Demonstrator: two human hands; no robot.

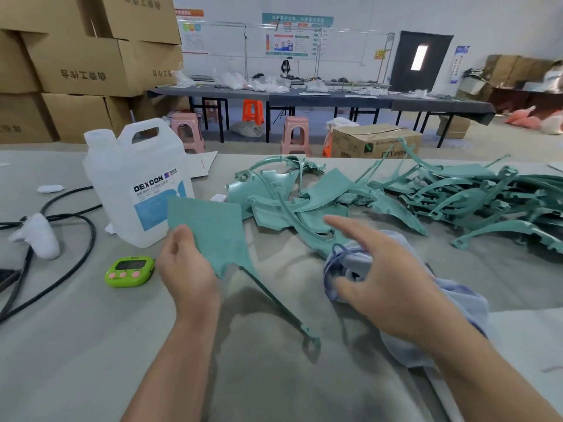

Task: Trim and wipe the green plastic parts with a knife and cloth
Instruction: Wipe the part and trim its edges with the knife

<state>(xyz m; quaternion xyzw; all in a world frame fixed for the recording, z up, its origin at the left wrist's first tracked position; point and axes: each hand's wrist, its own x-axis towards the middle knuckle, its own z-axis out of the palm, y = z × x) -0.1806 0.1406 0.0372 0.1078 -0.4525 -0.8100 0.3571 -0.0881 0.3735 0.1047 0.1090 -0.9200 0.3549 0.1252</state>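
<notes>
the grey-covered table (91,345) filled the lower view, with stacked cardboard boxes (76,62) behind its far left edge. a loose pile of green plastic parts (457,196) sprawled across the far right of the table, curved ribs and flat panels lying over one another. left of the pile stood a white plastic jug (137,184), upright, its blue label facing the person. a pale blue cloth (457,303) lay bunched at the near right, under and around the right hand. one green part (210,233), a flat panel with a long thin arm running down toward the table, was held up in front of the jug, well clear of the pile. the left hand (185,269) gripped that panel by its lower left edge, thumb on the front face and fingers behind it. the right hand (387,284) held a wad of the cloth against the thumb, forefinger stretched straight toward the pile (the other fingers were hidden behind the hand). a black cable (88,239) looped at the left, and a small green timer (129,271) lay just left of the left hand.
</notes>
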